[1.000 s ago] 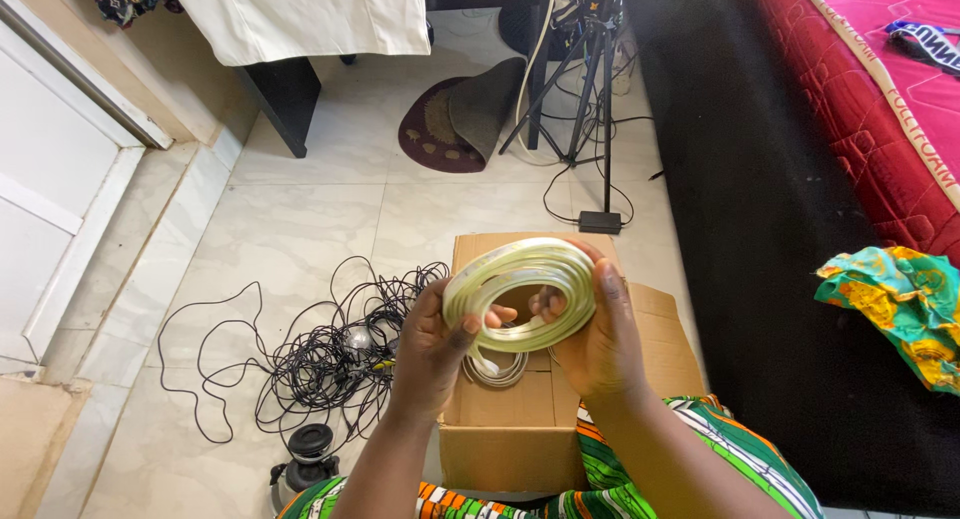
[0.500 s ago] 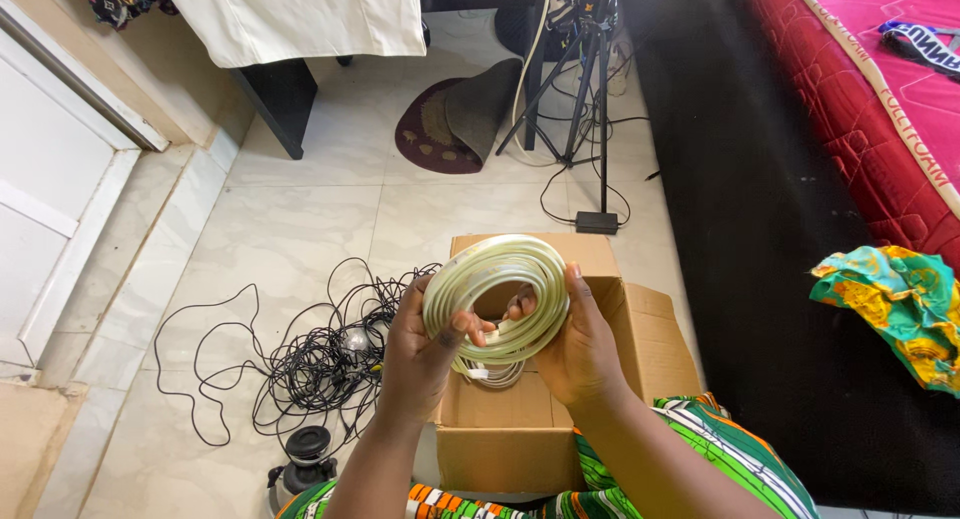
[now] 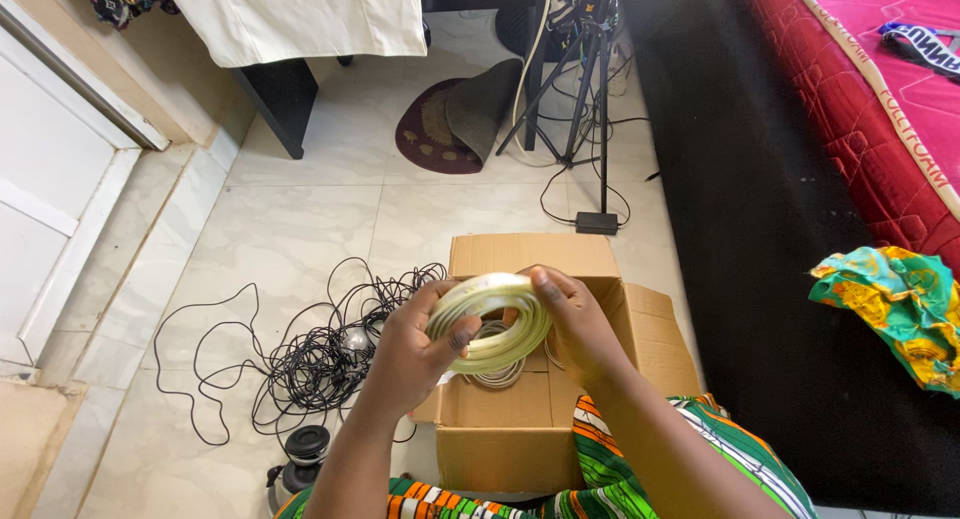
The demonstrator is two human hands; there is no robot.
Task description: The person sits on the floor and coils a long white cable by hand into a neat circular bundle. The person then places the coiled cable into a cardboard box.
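Head view: your left hand [image 3: 408, 351] and right hand [image 3: 578, 329] each close a grip on opposite sides of the coil of pale yellow-green strip [image 3: 490, 321], thumbs on the outer turns and fingers curled around the band. The coil is held tilted just above the open cardboard box [image 3: 520, 434], over its interior, where a second, paler coil [image 3: 492, 371] lies on the box floor. Judge the held coil as light and springy: the flat, glossy turns appear smooth and may slide over one another, so the loops are likely to loosen if only one edge is pinched. Take hold across the full stack of turns at two opposite points, as both hands do at present, and avoid sharp bends, which could kink the strip. The box stands on a pale tiled floor [image 3: 300, 219] with its flaps open. To its left lies a tangled black cable [image 3: 300, 369], and nearer your knee stands a small black-and-grey device [image 3: 305, 454]. A black tripod [image 3: 580, 99] stands beyond the box, beside a folded dark mat [image 3: 455, 114]. A bed with a red-and-pink cover [image 3: 880, 99] runs along your right, with a colourful cloth [image 3: 895, 304] below it.
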